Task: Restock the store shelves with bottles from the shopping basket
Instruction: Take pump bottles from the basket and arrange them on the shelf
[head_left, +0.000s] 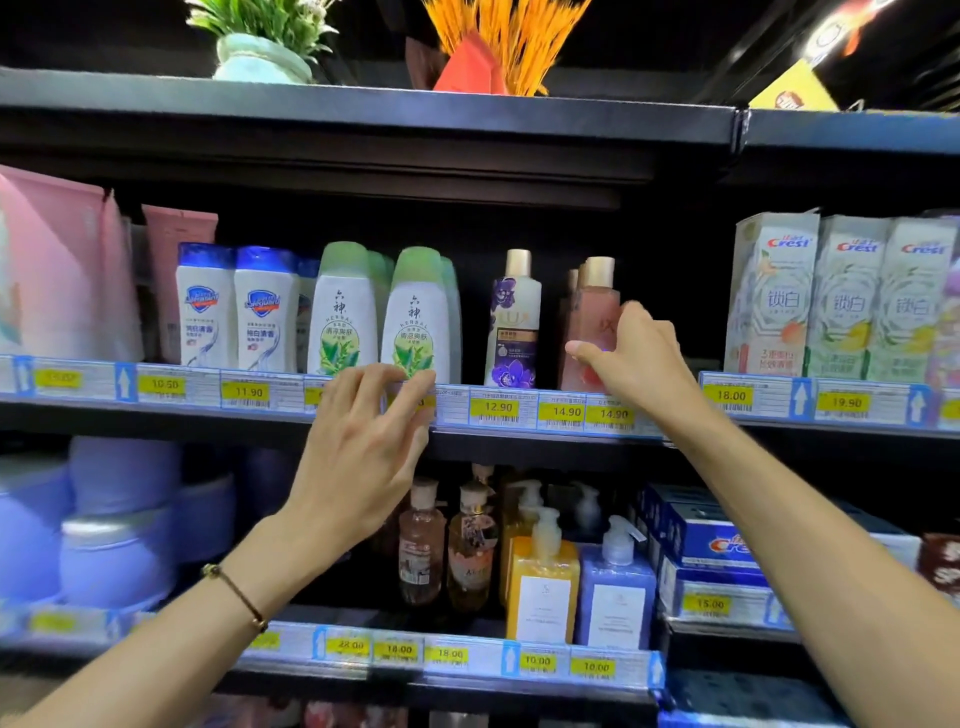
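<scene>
My right hand (631, 353) grips a pink bottle with a gold cap (595, 312) that stands on the middle shelf (519, 410), next to a purple-flower bottle (513, 325). My left hand (371, 431) hovers with fingers spread in front of the shelf's price rail, just below a white bottle with a green cap (415, 312); it holds nothing. A second white and green bottle (343, 312) stands to the left. The shopping basket is out of view.
Blue-capped white bottles (228, 312) and pink packs (57, 270) fill the shelf's left; toothpaste boxes (831, 296) stand at right. Below are pump bottles (543, 577), small amber bottles (447, 545), purple tubs (104, 530) and blue boxes (711, 545). Potted plants (265, 47) sit on top.
</scene>
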